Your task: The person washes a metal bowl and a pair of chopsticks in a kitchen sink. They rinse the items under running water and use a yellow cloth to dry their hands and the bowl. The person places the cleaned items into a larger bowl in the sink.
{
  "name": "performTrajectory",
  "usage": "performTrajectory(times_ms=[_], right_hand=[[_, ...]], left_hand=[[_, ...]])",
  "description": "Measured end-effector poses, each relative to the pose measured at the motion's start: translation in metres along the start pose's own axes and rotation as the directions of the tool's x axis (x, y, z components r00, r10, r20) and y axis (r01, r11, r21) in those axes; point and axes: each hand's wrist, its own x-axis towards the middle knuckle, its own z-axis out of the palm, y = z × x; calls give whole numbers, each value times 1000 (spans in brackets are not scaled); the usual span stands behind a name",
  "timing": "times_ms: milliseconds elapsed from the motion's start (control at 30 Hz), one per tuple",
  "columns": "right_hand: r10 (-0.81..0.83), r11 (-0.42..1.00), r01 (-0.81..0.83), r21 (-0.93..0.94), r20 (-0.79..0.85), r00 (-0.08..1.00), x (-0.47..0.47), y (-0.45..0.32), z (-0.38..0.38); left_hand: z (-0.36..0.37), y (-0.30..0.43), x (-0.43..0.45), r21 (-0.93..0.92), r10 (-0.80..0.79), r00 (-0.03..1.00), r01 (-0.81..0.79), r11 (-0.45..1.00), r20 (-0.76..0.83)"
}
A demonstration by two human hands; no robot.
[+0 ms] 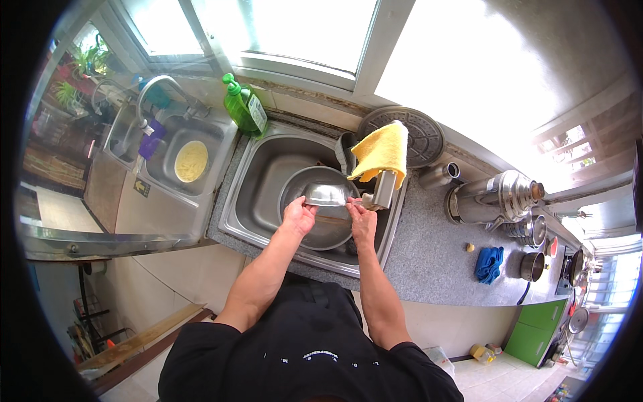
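Both hands hold a shiny metal bowl [327, 194] by its rim above a larger metal basin [321, 233], which stands in the stainless steel sink [256, 161]. My left hand [300, 215] grips the bowl's left side between thumb and fingers. On its right side, the fingers of my right hand [362, 221] pinch the rim. Just beyond my right hand stands a metal post [384, 190] with a yellow cloth [384, 151] draped over its top. What the bowl contains, if anything, cannot be made out.
A green soap pump bottle [246, 111] stands behind the sink. A round perforated metal plate [419, 135] leans by the window. On the right counter are a steel thermos flask [490, 198], a blue cloth [489, 265] and a small saucepan [532, 266]. Another sink [173, 131] with a faucet lies left.
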Motion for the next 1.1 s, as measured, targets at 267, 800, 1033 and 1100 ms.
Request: performTrajectory(times_ms=[267, 800, 1033, 1100], right_hand=[[17, 993, -17, -117, 3, 1000, -3, -7, -1], [-123, 968, 109, -224, -47, 991, -4, 19, -3], [-146, 887, 59, -458, -157, 977, -5, 63, 14], [53, 984, -76, -160, -145, 988, 8, 87, 13]], left_hand=[[5, 1, -5, 5, -4, 999, 4, 1000, -49], [2, -2, -6, 21, 6, 1000, -6, 1000, -24], [16, -16, -11, 774, 255, 841, -540, 331, 477], [36, -25, -38, 719, 224, 685, -637, -277, 693]])
